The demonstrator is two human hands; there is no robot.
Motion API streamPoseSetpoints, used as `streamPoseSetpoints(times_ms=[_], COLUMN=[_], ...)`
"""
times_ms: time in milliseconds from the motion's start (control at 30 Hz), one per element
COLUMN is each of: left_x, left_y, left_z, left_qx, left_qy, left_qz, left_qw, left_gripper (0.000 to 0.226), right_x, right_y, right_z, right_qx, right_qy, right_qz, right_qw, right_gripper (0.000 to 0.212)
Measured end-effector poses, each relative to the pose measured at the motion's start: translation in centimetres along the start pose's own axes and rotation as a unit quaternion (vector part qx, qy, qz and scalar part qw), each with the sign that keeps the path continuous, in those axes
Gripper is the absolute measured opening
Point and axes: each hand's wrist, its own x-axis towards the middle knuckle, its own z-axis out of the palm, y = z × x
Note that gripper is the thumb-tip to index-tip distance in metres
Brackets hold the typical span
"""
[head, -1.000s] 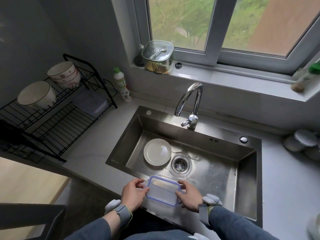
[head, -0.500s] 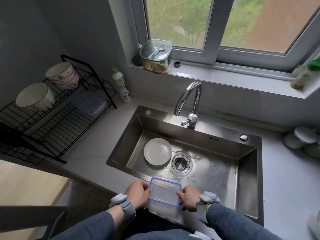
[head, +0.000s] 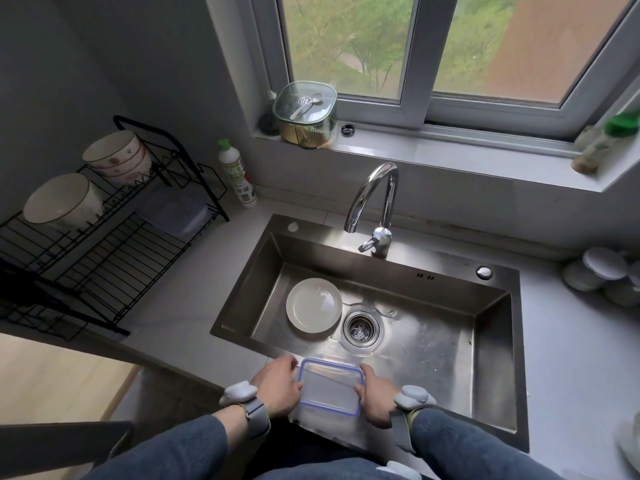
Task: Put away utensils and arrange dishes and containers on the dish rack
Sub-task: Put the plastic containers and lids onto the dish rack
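The dish rack [head: 104, 244] fills the left of the frame, up and well left of the sink [head: 495, 341]. At bottom centre, the lidded container [head: 329, 389] sits crosswise over the sink's near edge, the left hand [head: 278, 384] and right hand [head: 379, 398] gripping its short ends. The left hand is on the rack side.

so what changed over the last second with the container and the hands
The clear container with the blue-rimmed lid has come a little nearer the person, at the sink's near edge. Left hand and right hand still grip its two short ends; nothing was let go. The white plate in the sink and the bowls on the dish rack stayed put.
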Motion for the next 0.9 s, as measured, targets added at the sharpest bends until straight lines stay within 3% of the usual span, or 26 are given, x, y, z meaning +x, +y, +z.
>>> streamPoseSetpoints(times_ms=[67, 167, 300, 567, 700, 900], left_x=[-0.3, -0.8, 0.2, 2.0, 2.0, 2.9], left_y=[0.9, 2.5, 2.4, 1.4, 0.8, -2.5], left_z=[-0.5, -0.4, 0.9, 0.7, 0.0, -3.9], left_qx=[0.019, 0.100, 0.199, 0.186, 0.180, 0.138], left_qy=[0.016, -0.032, -0.058, -0.050, -0.050, -0.039], left_qz=[0.086, 0.228, 0.258, 0.250, 0.255, 0.261], left_qw=[0.996, 0.968, 0.944, 0.949, 0.949, 0.955], left_gripper=[0.066, 0.091, 0.118, 0.095, 0.086, 0.085], right_x=[-0.1, -0.1, -0.2, -1.1, -0.9, 1.0], right_y=[0.2, 0.3, -0.3, -2.4, -3.7, -7.3], right_z=[-0.2, -0.5, -1.0, -1.8, -2.2, -2.4], right_qx=[0.017, 0.023, 0.027, 0.089, 0.117, 0.159], right_qy=[-0.003, -0.019, -0.021, -0.039, -0.059, -0.055], right_qz=[-0.006, -0.010, -0.003, -0.010, 0.021, 0.050], right_qw=[1.000, 1.000, 0.999, 0.995, 0.991, 0.985], right_gripper=[0.049, 0.043, 0.039, 0.018, 0.034, 0.034])
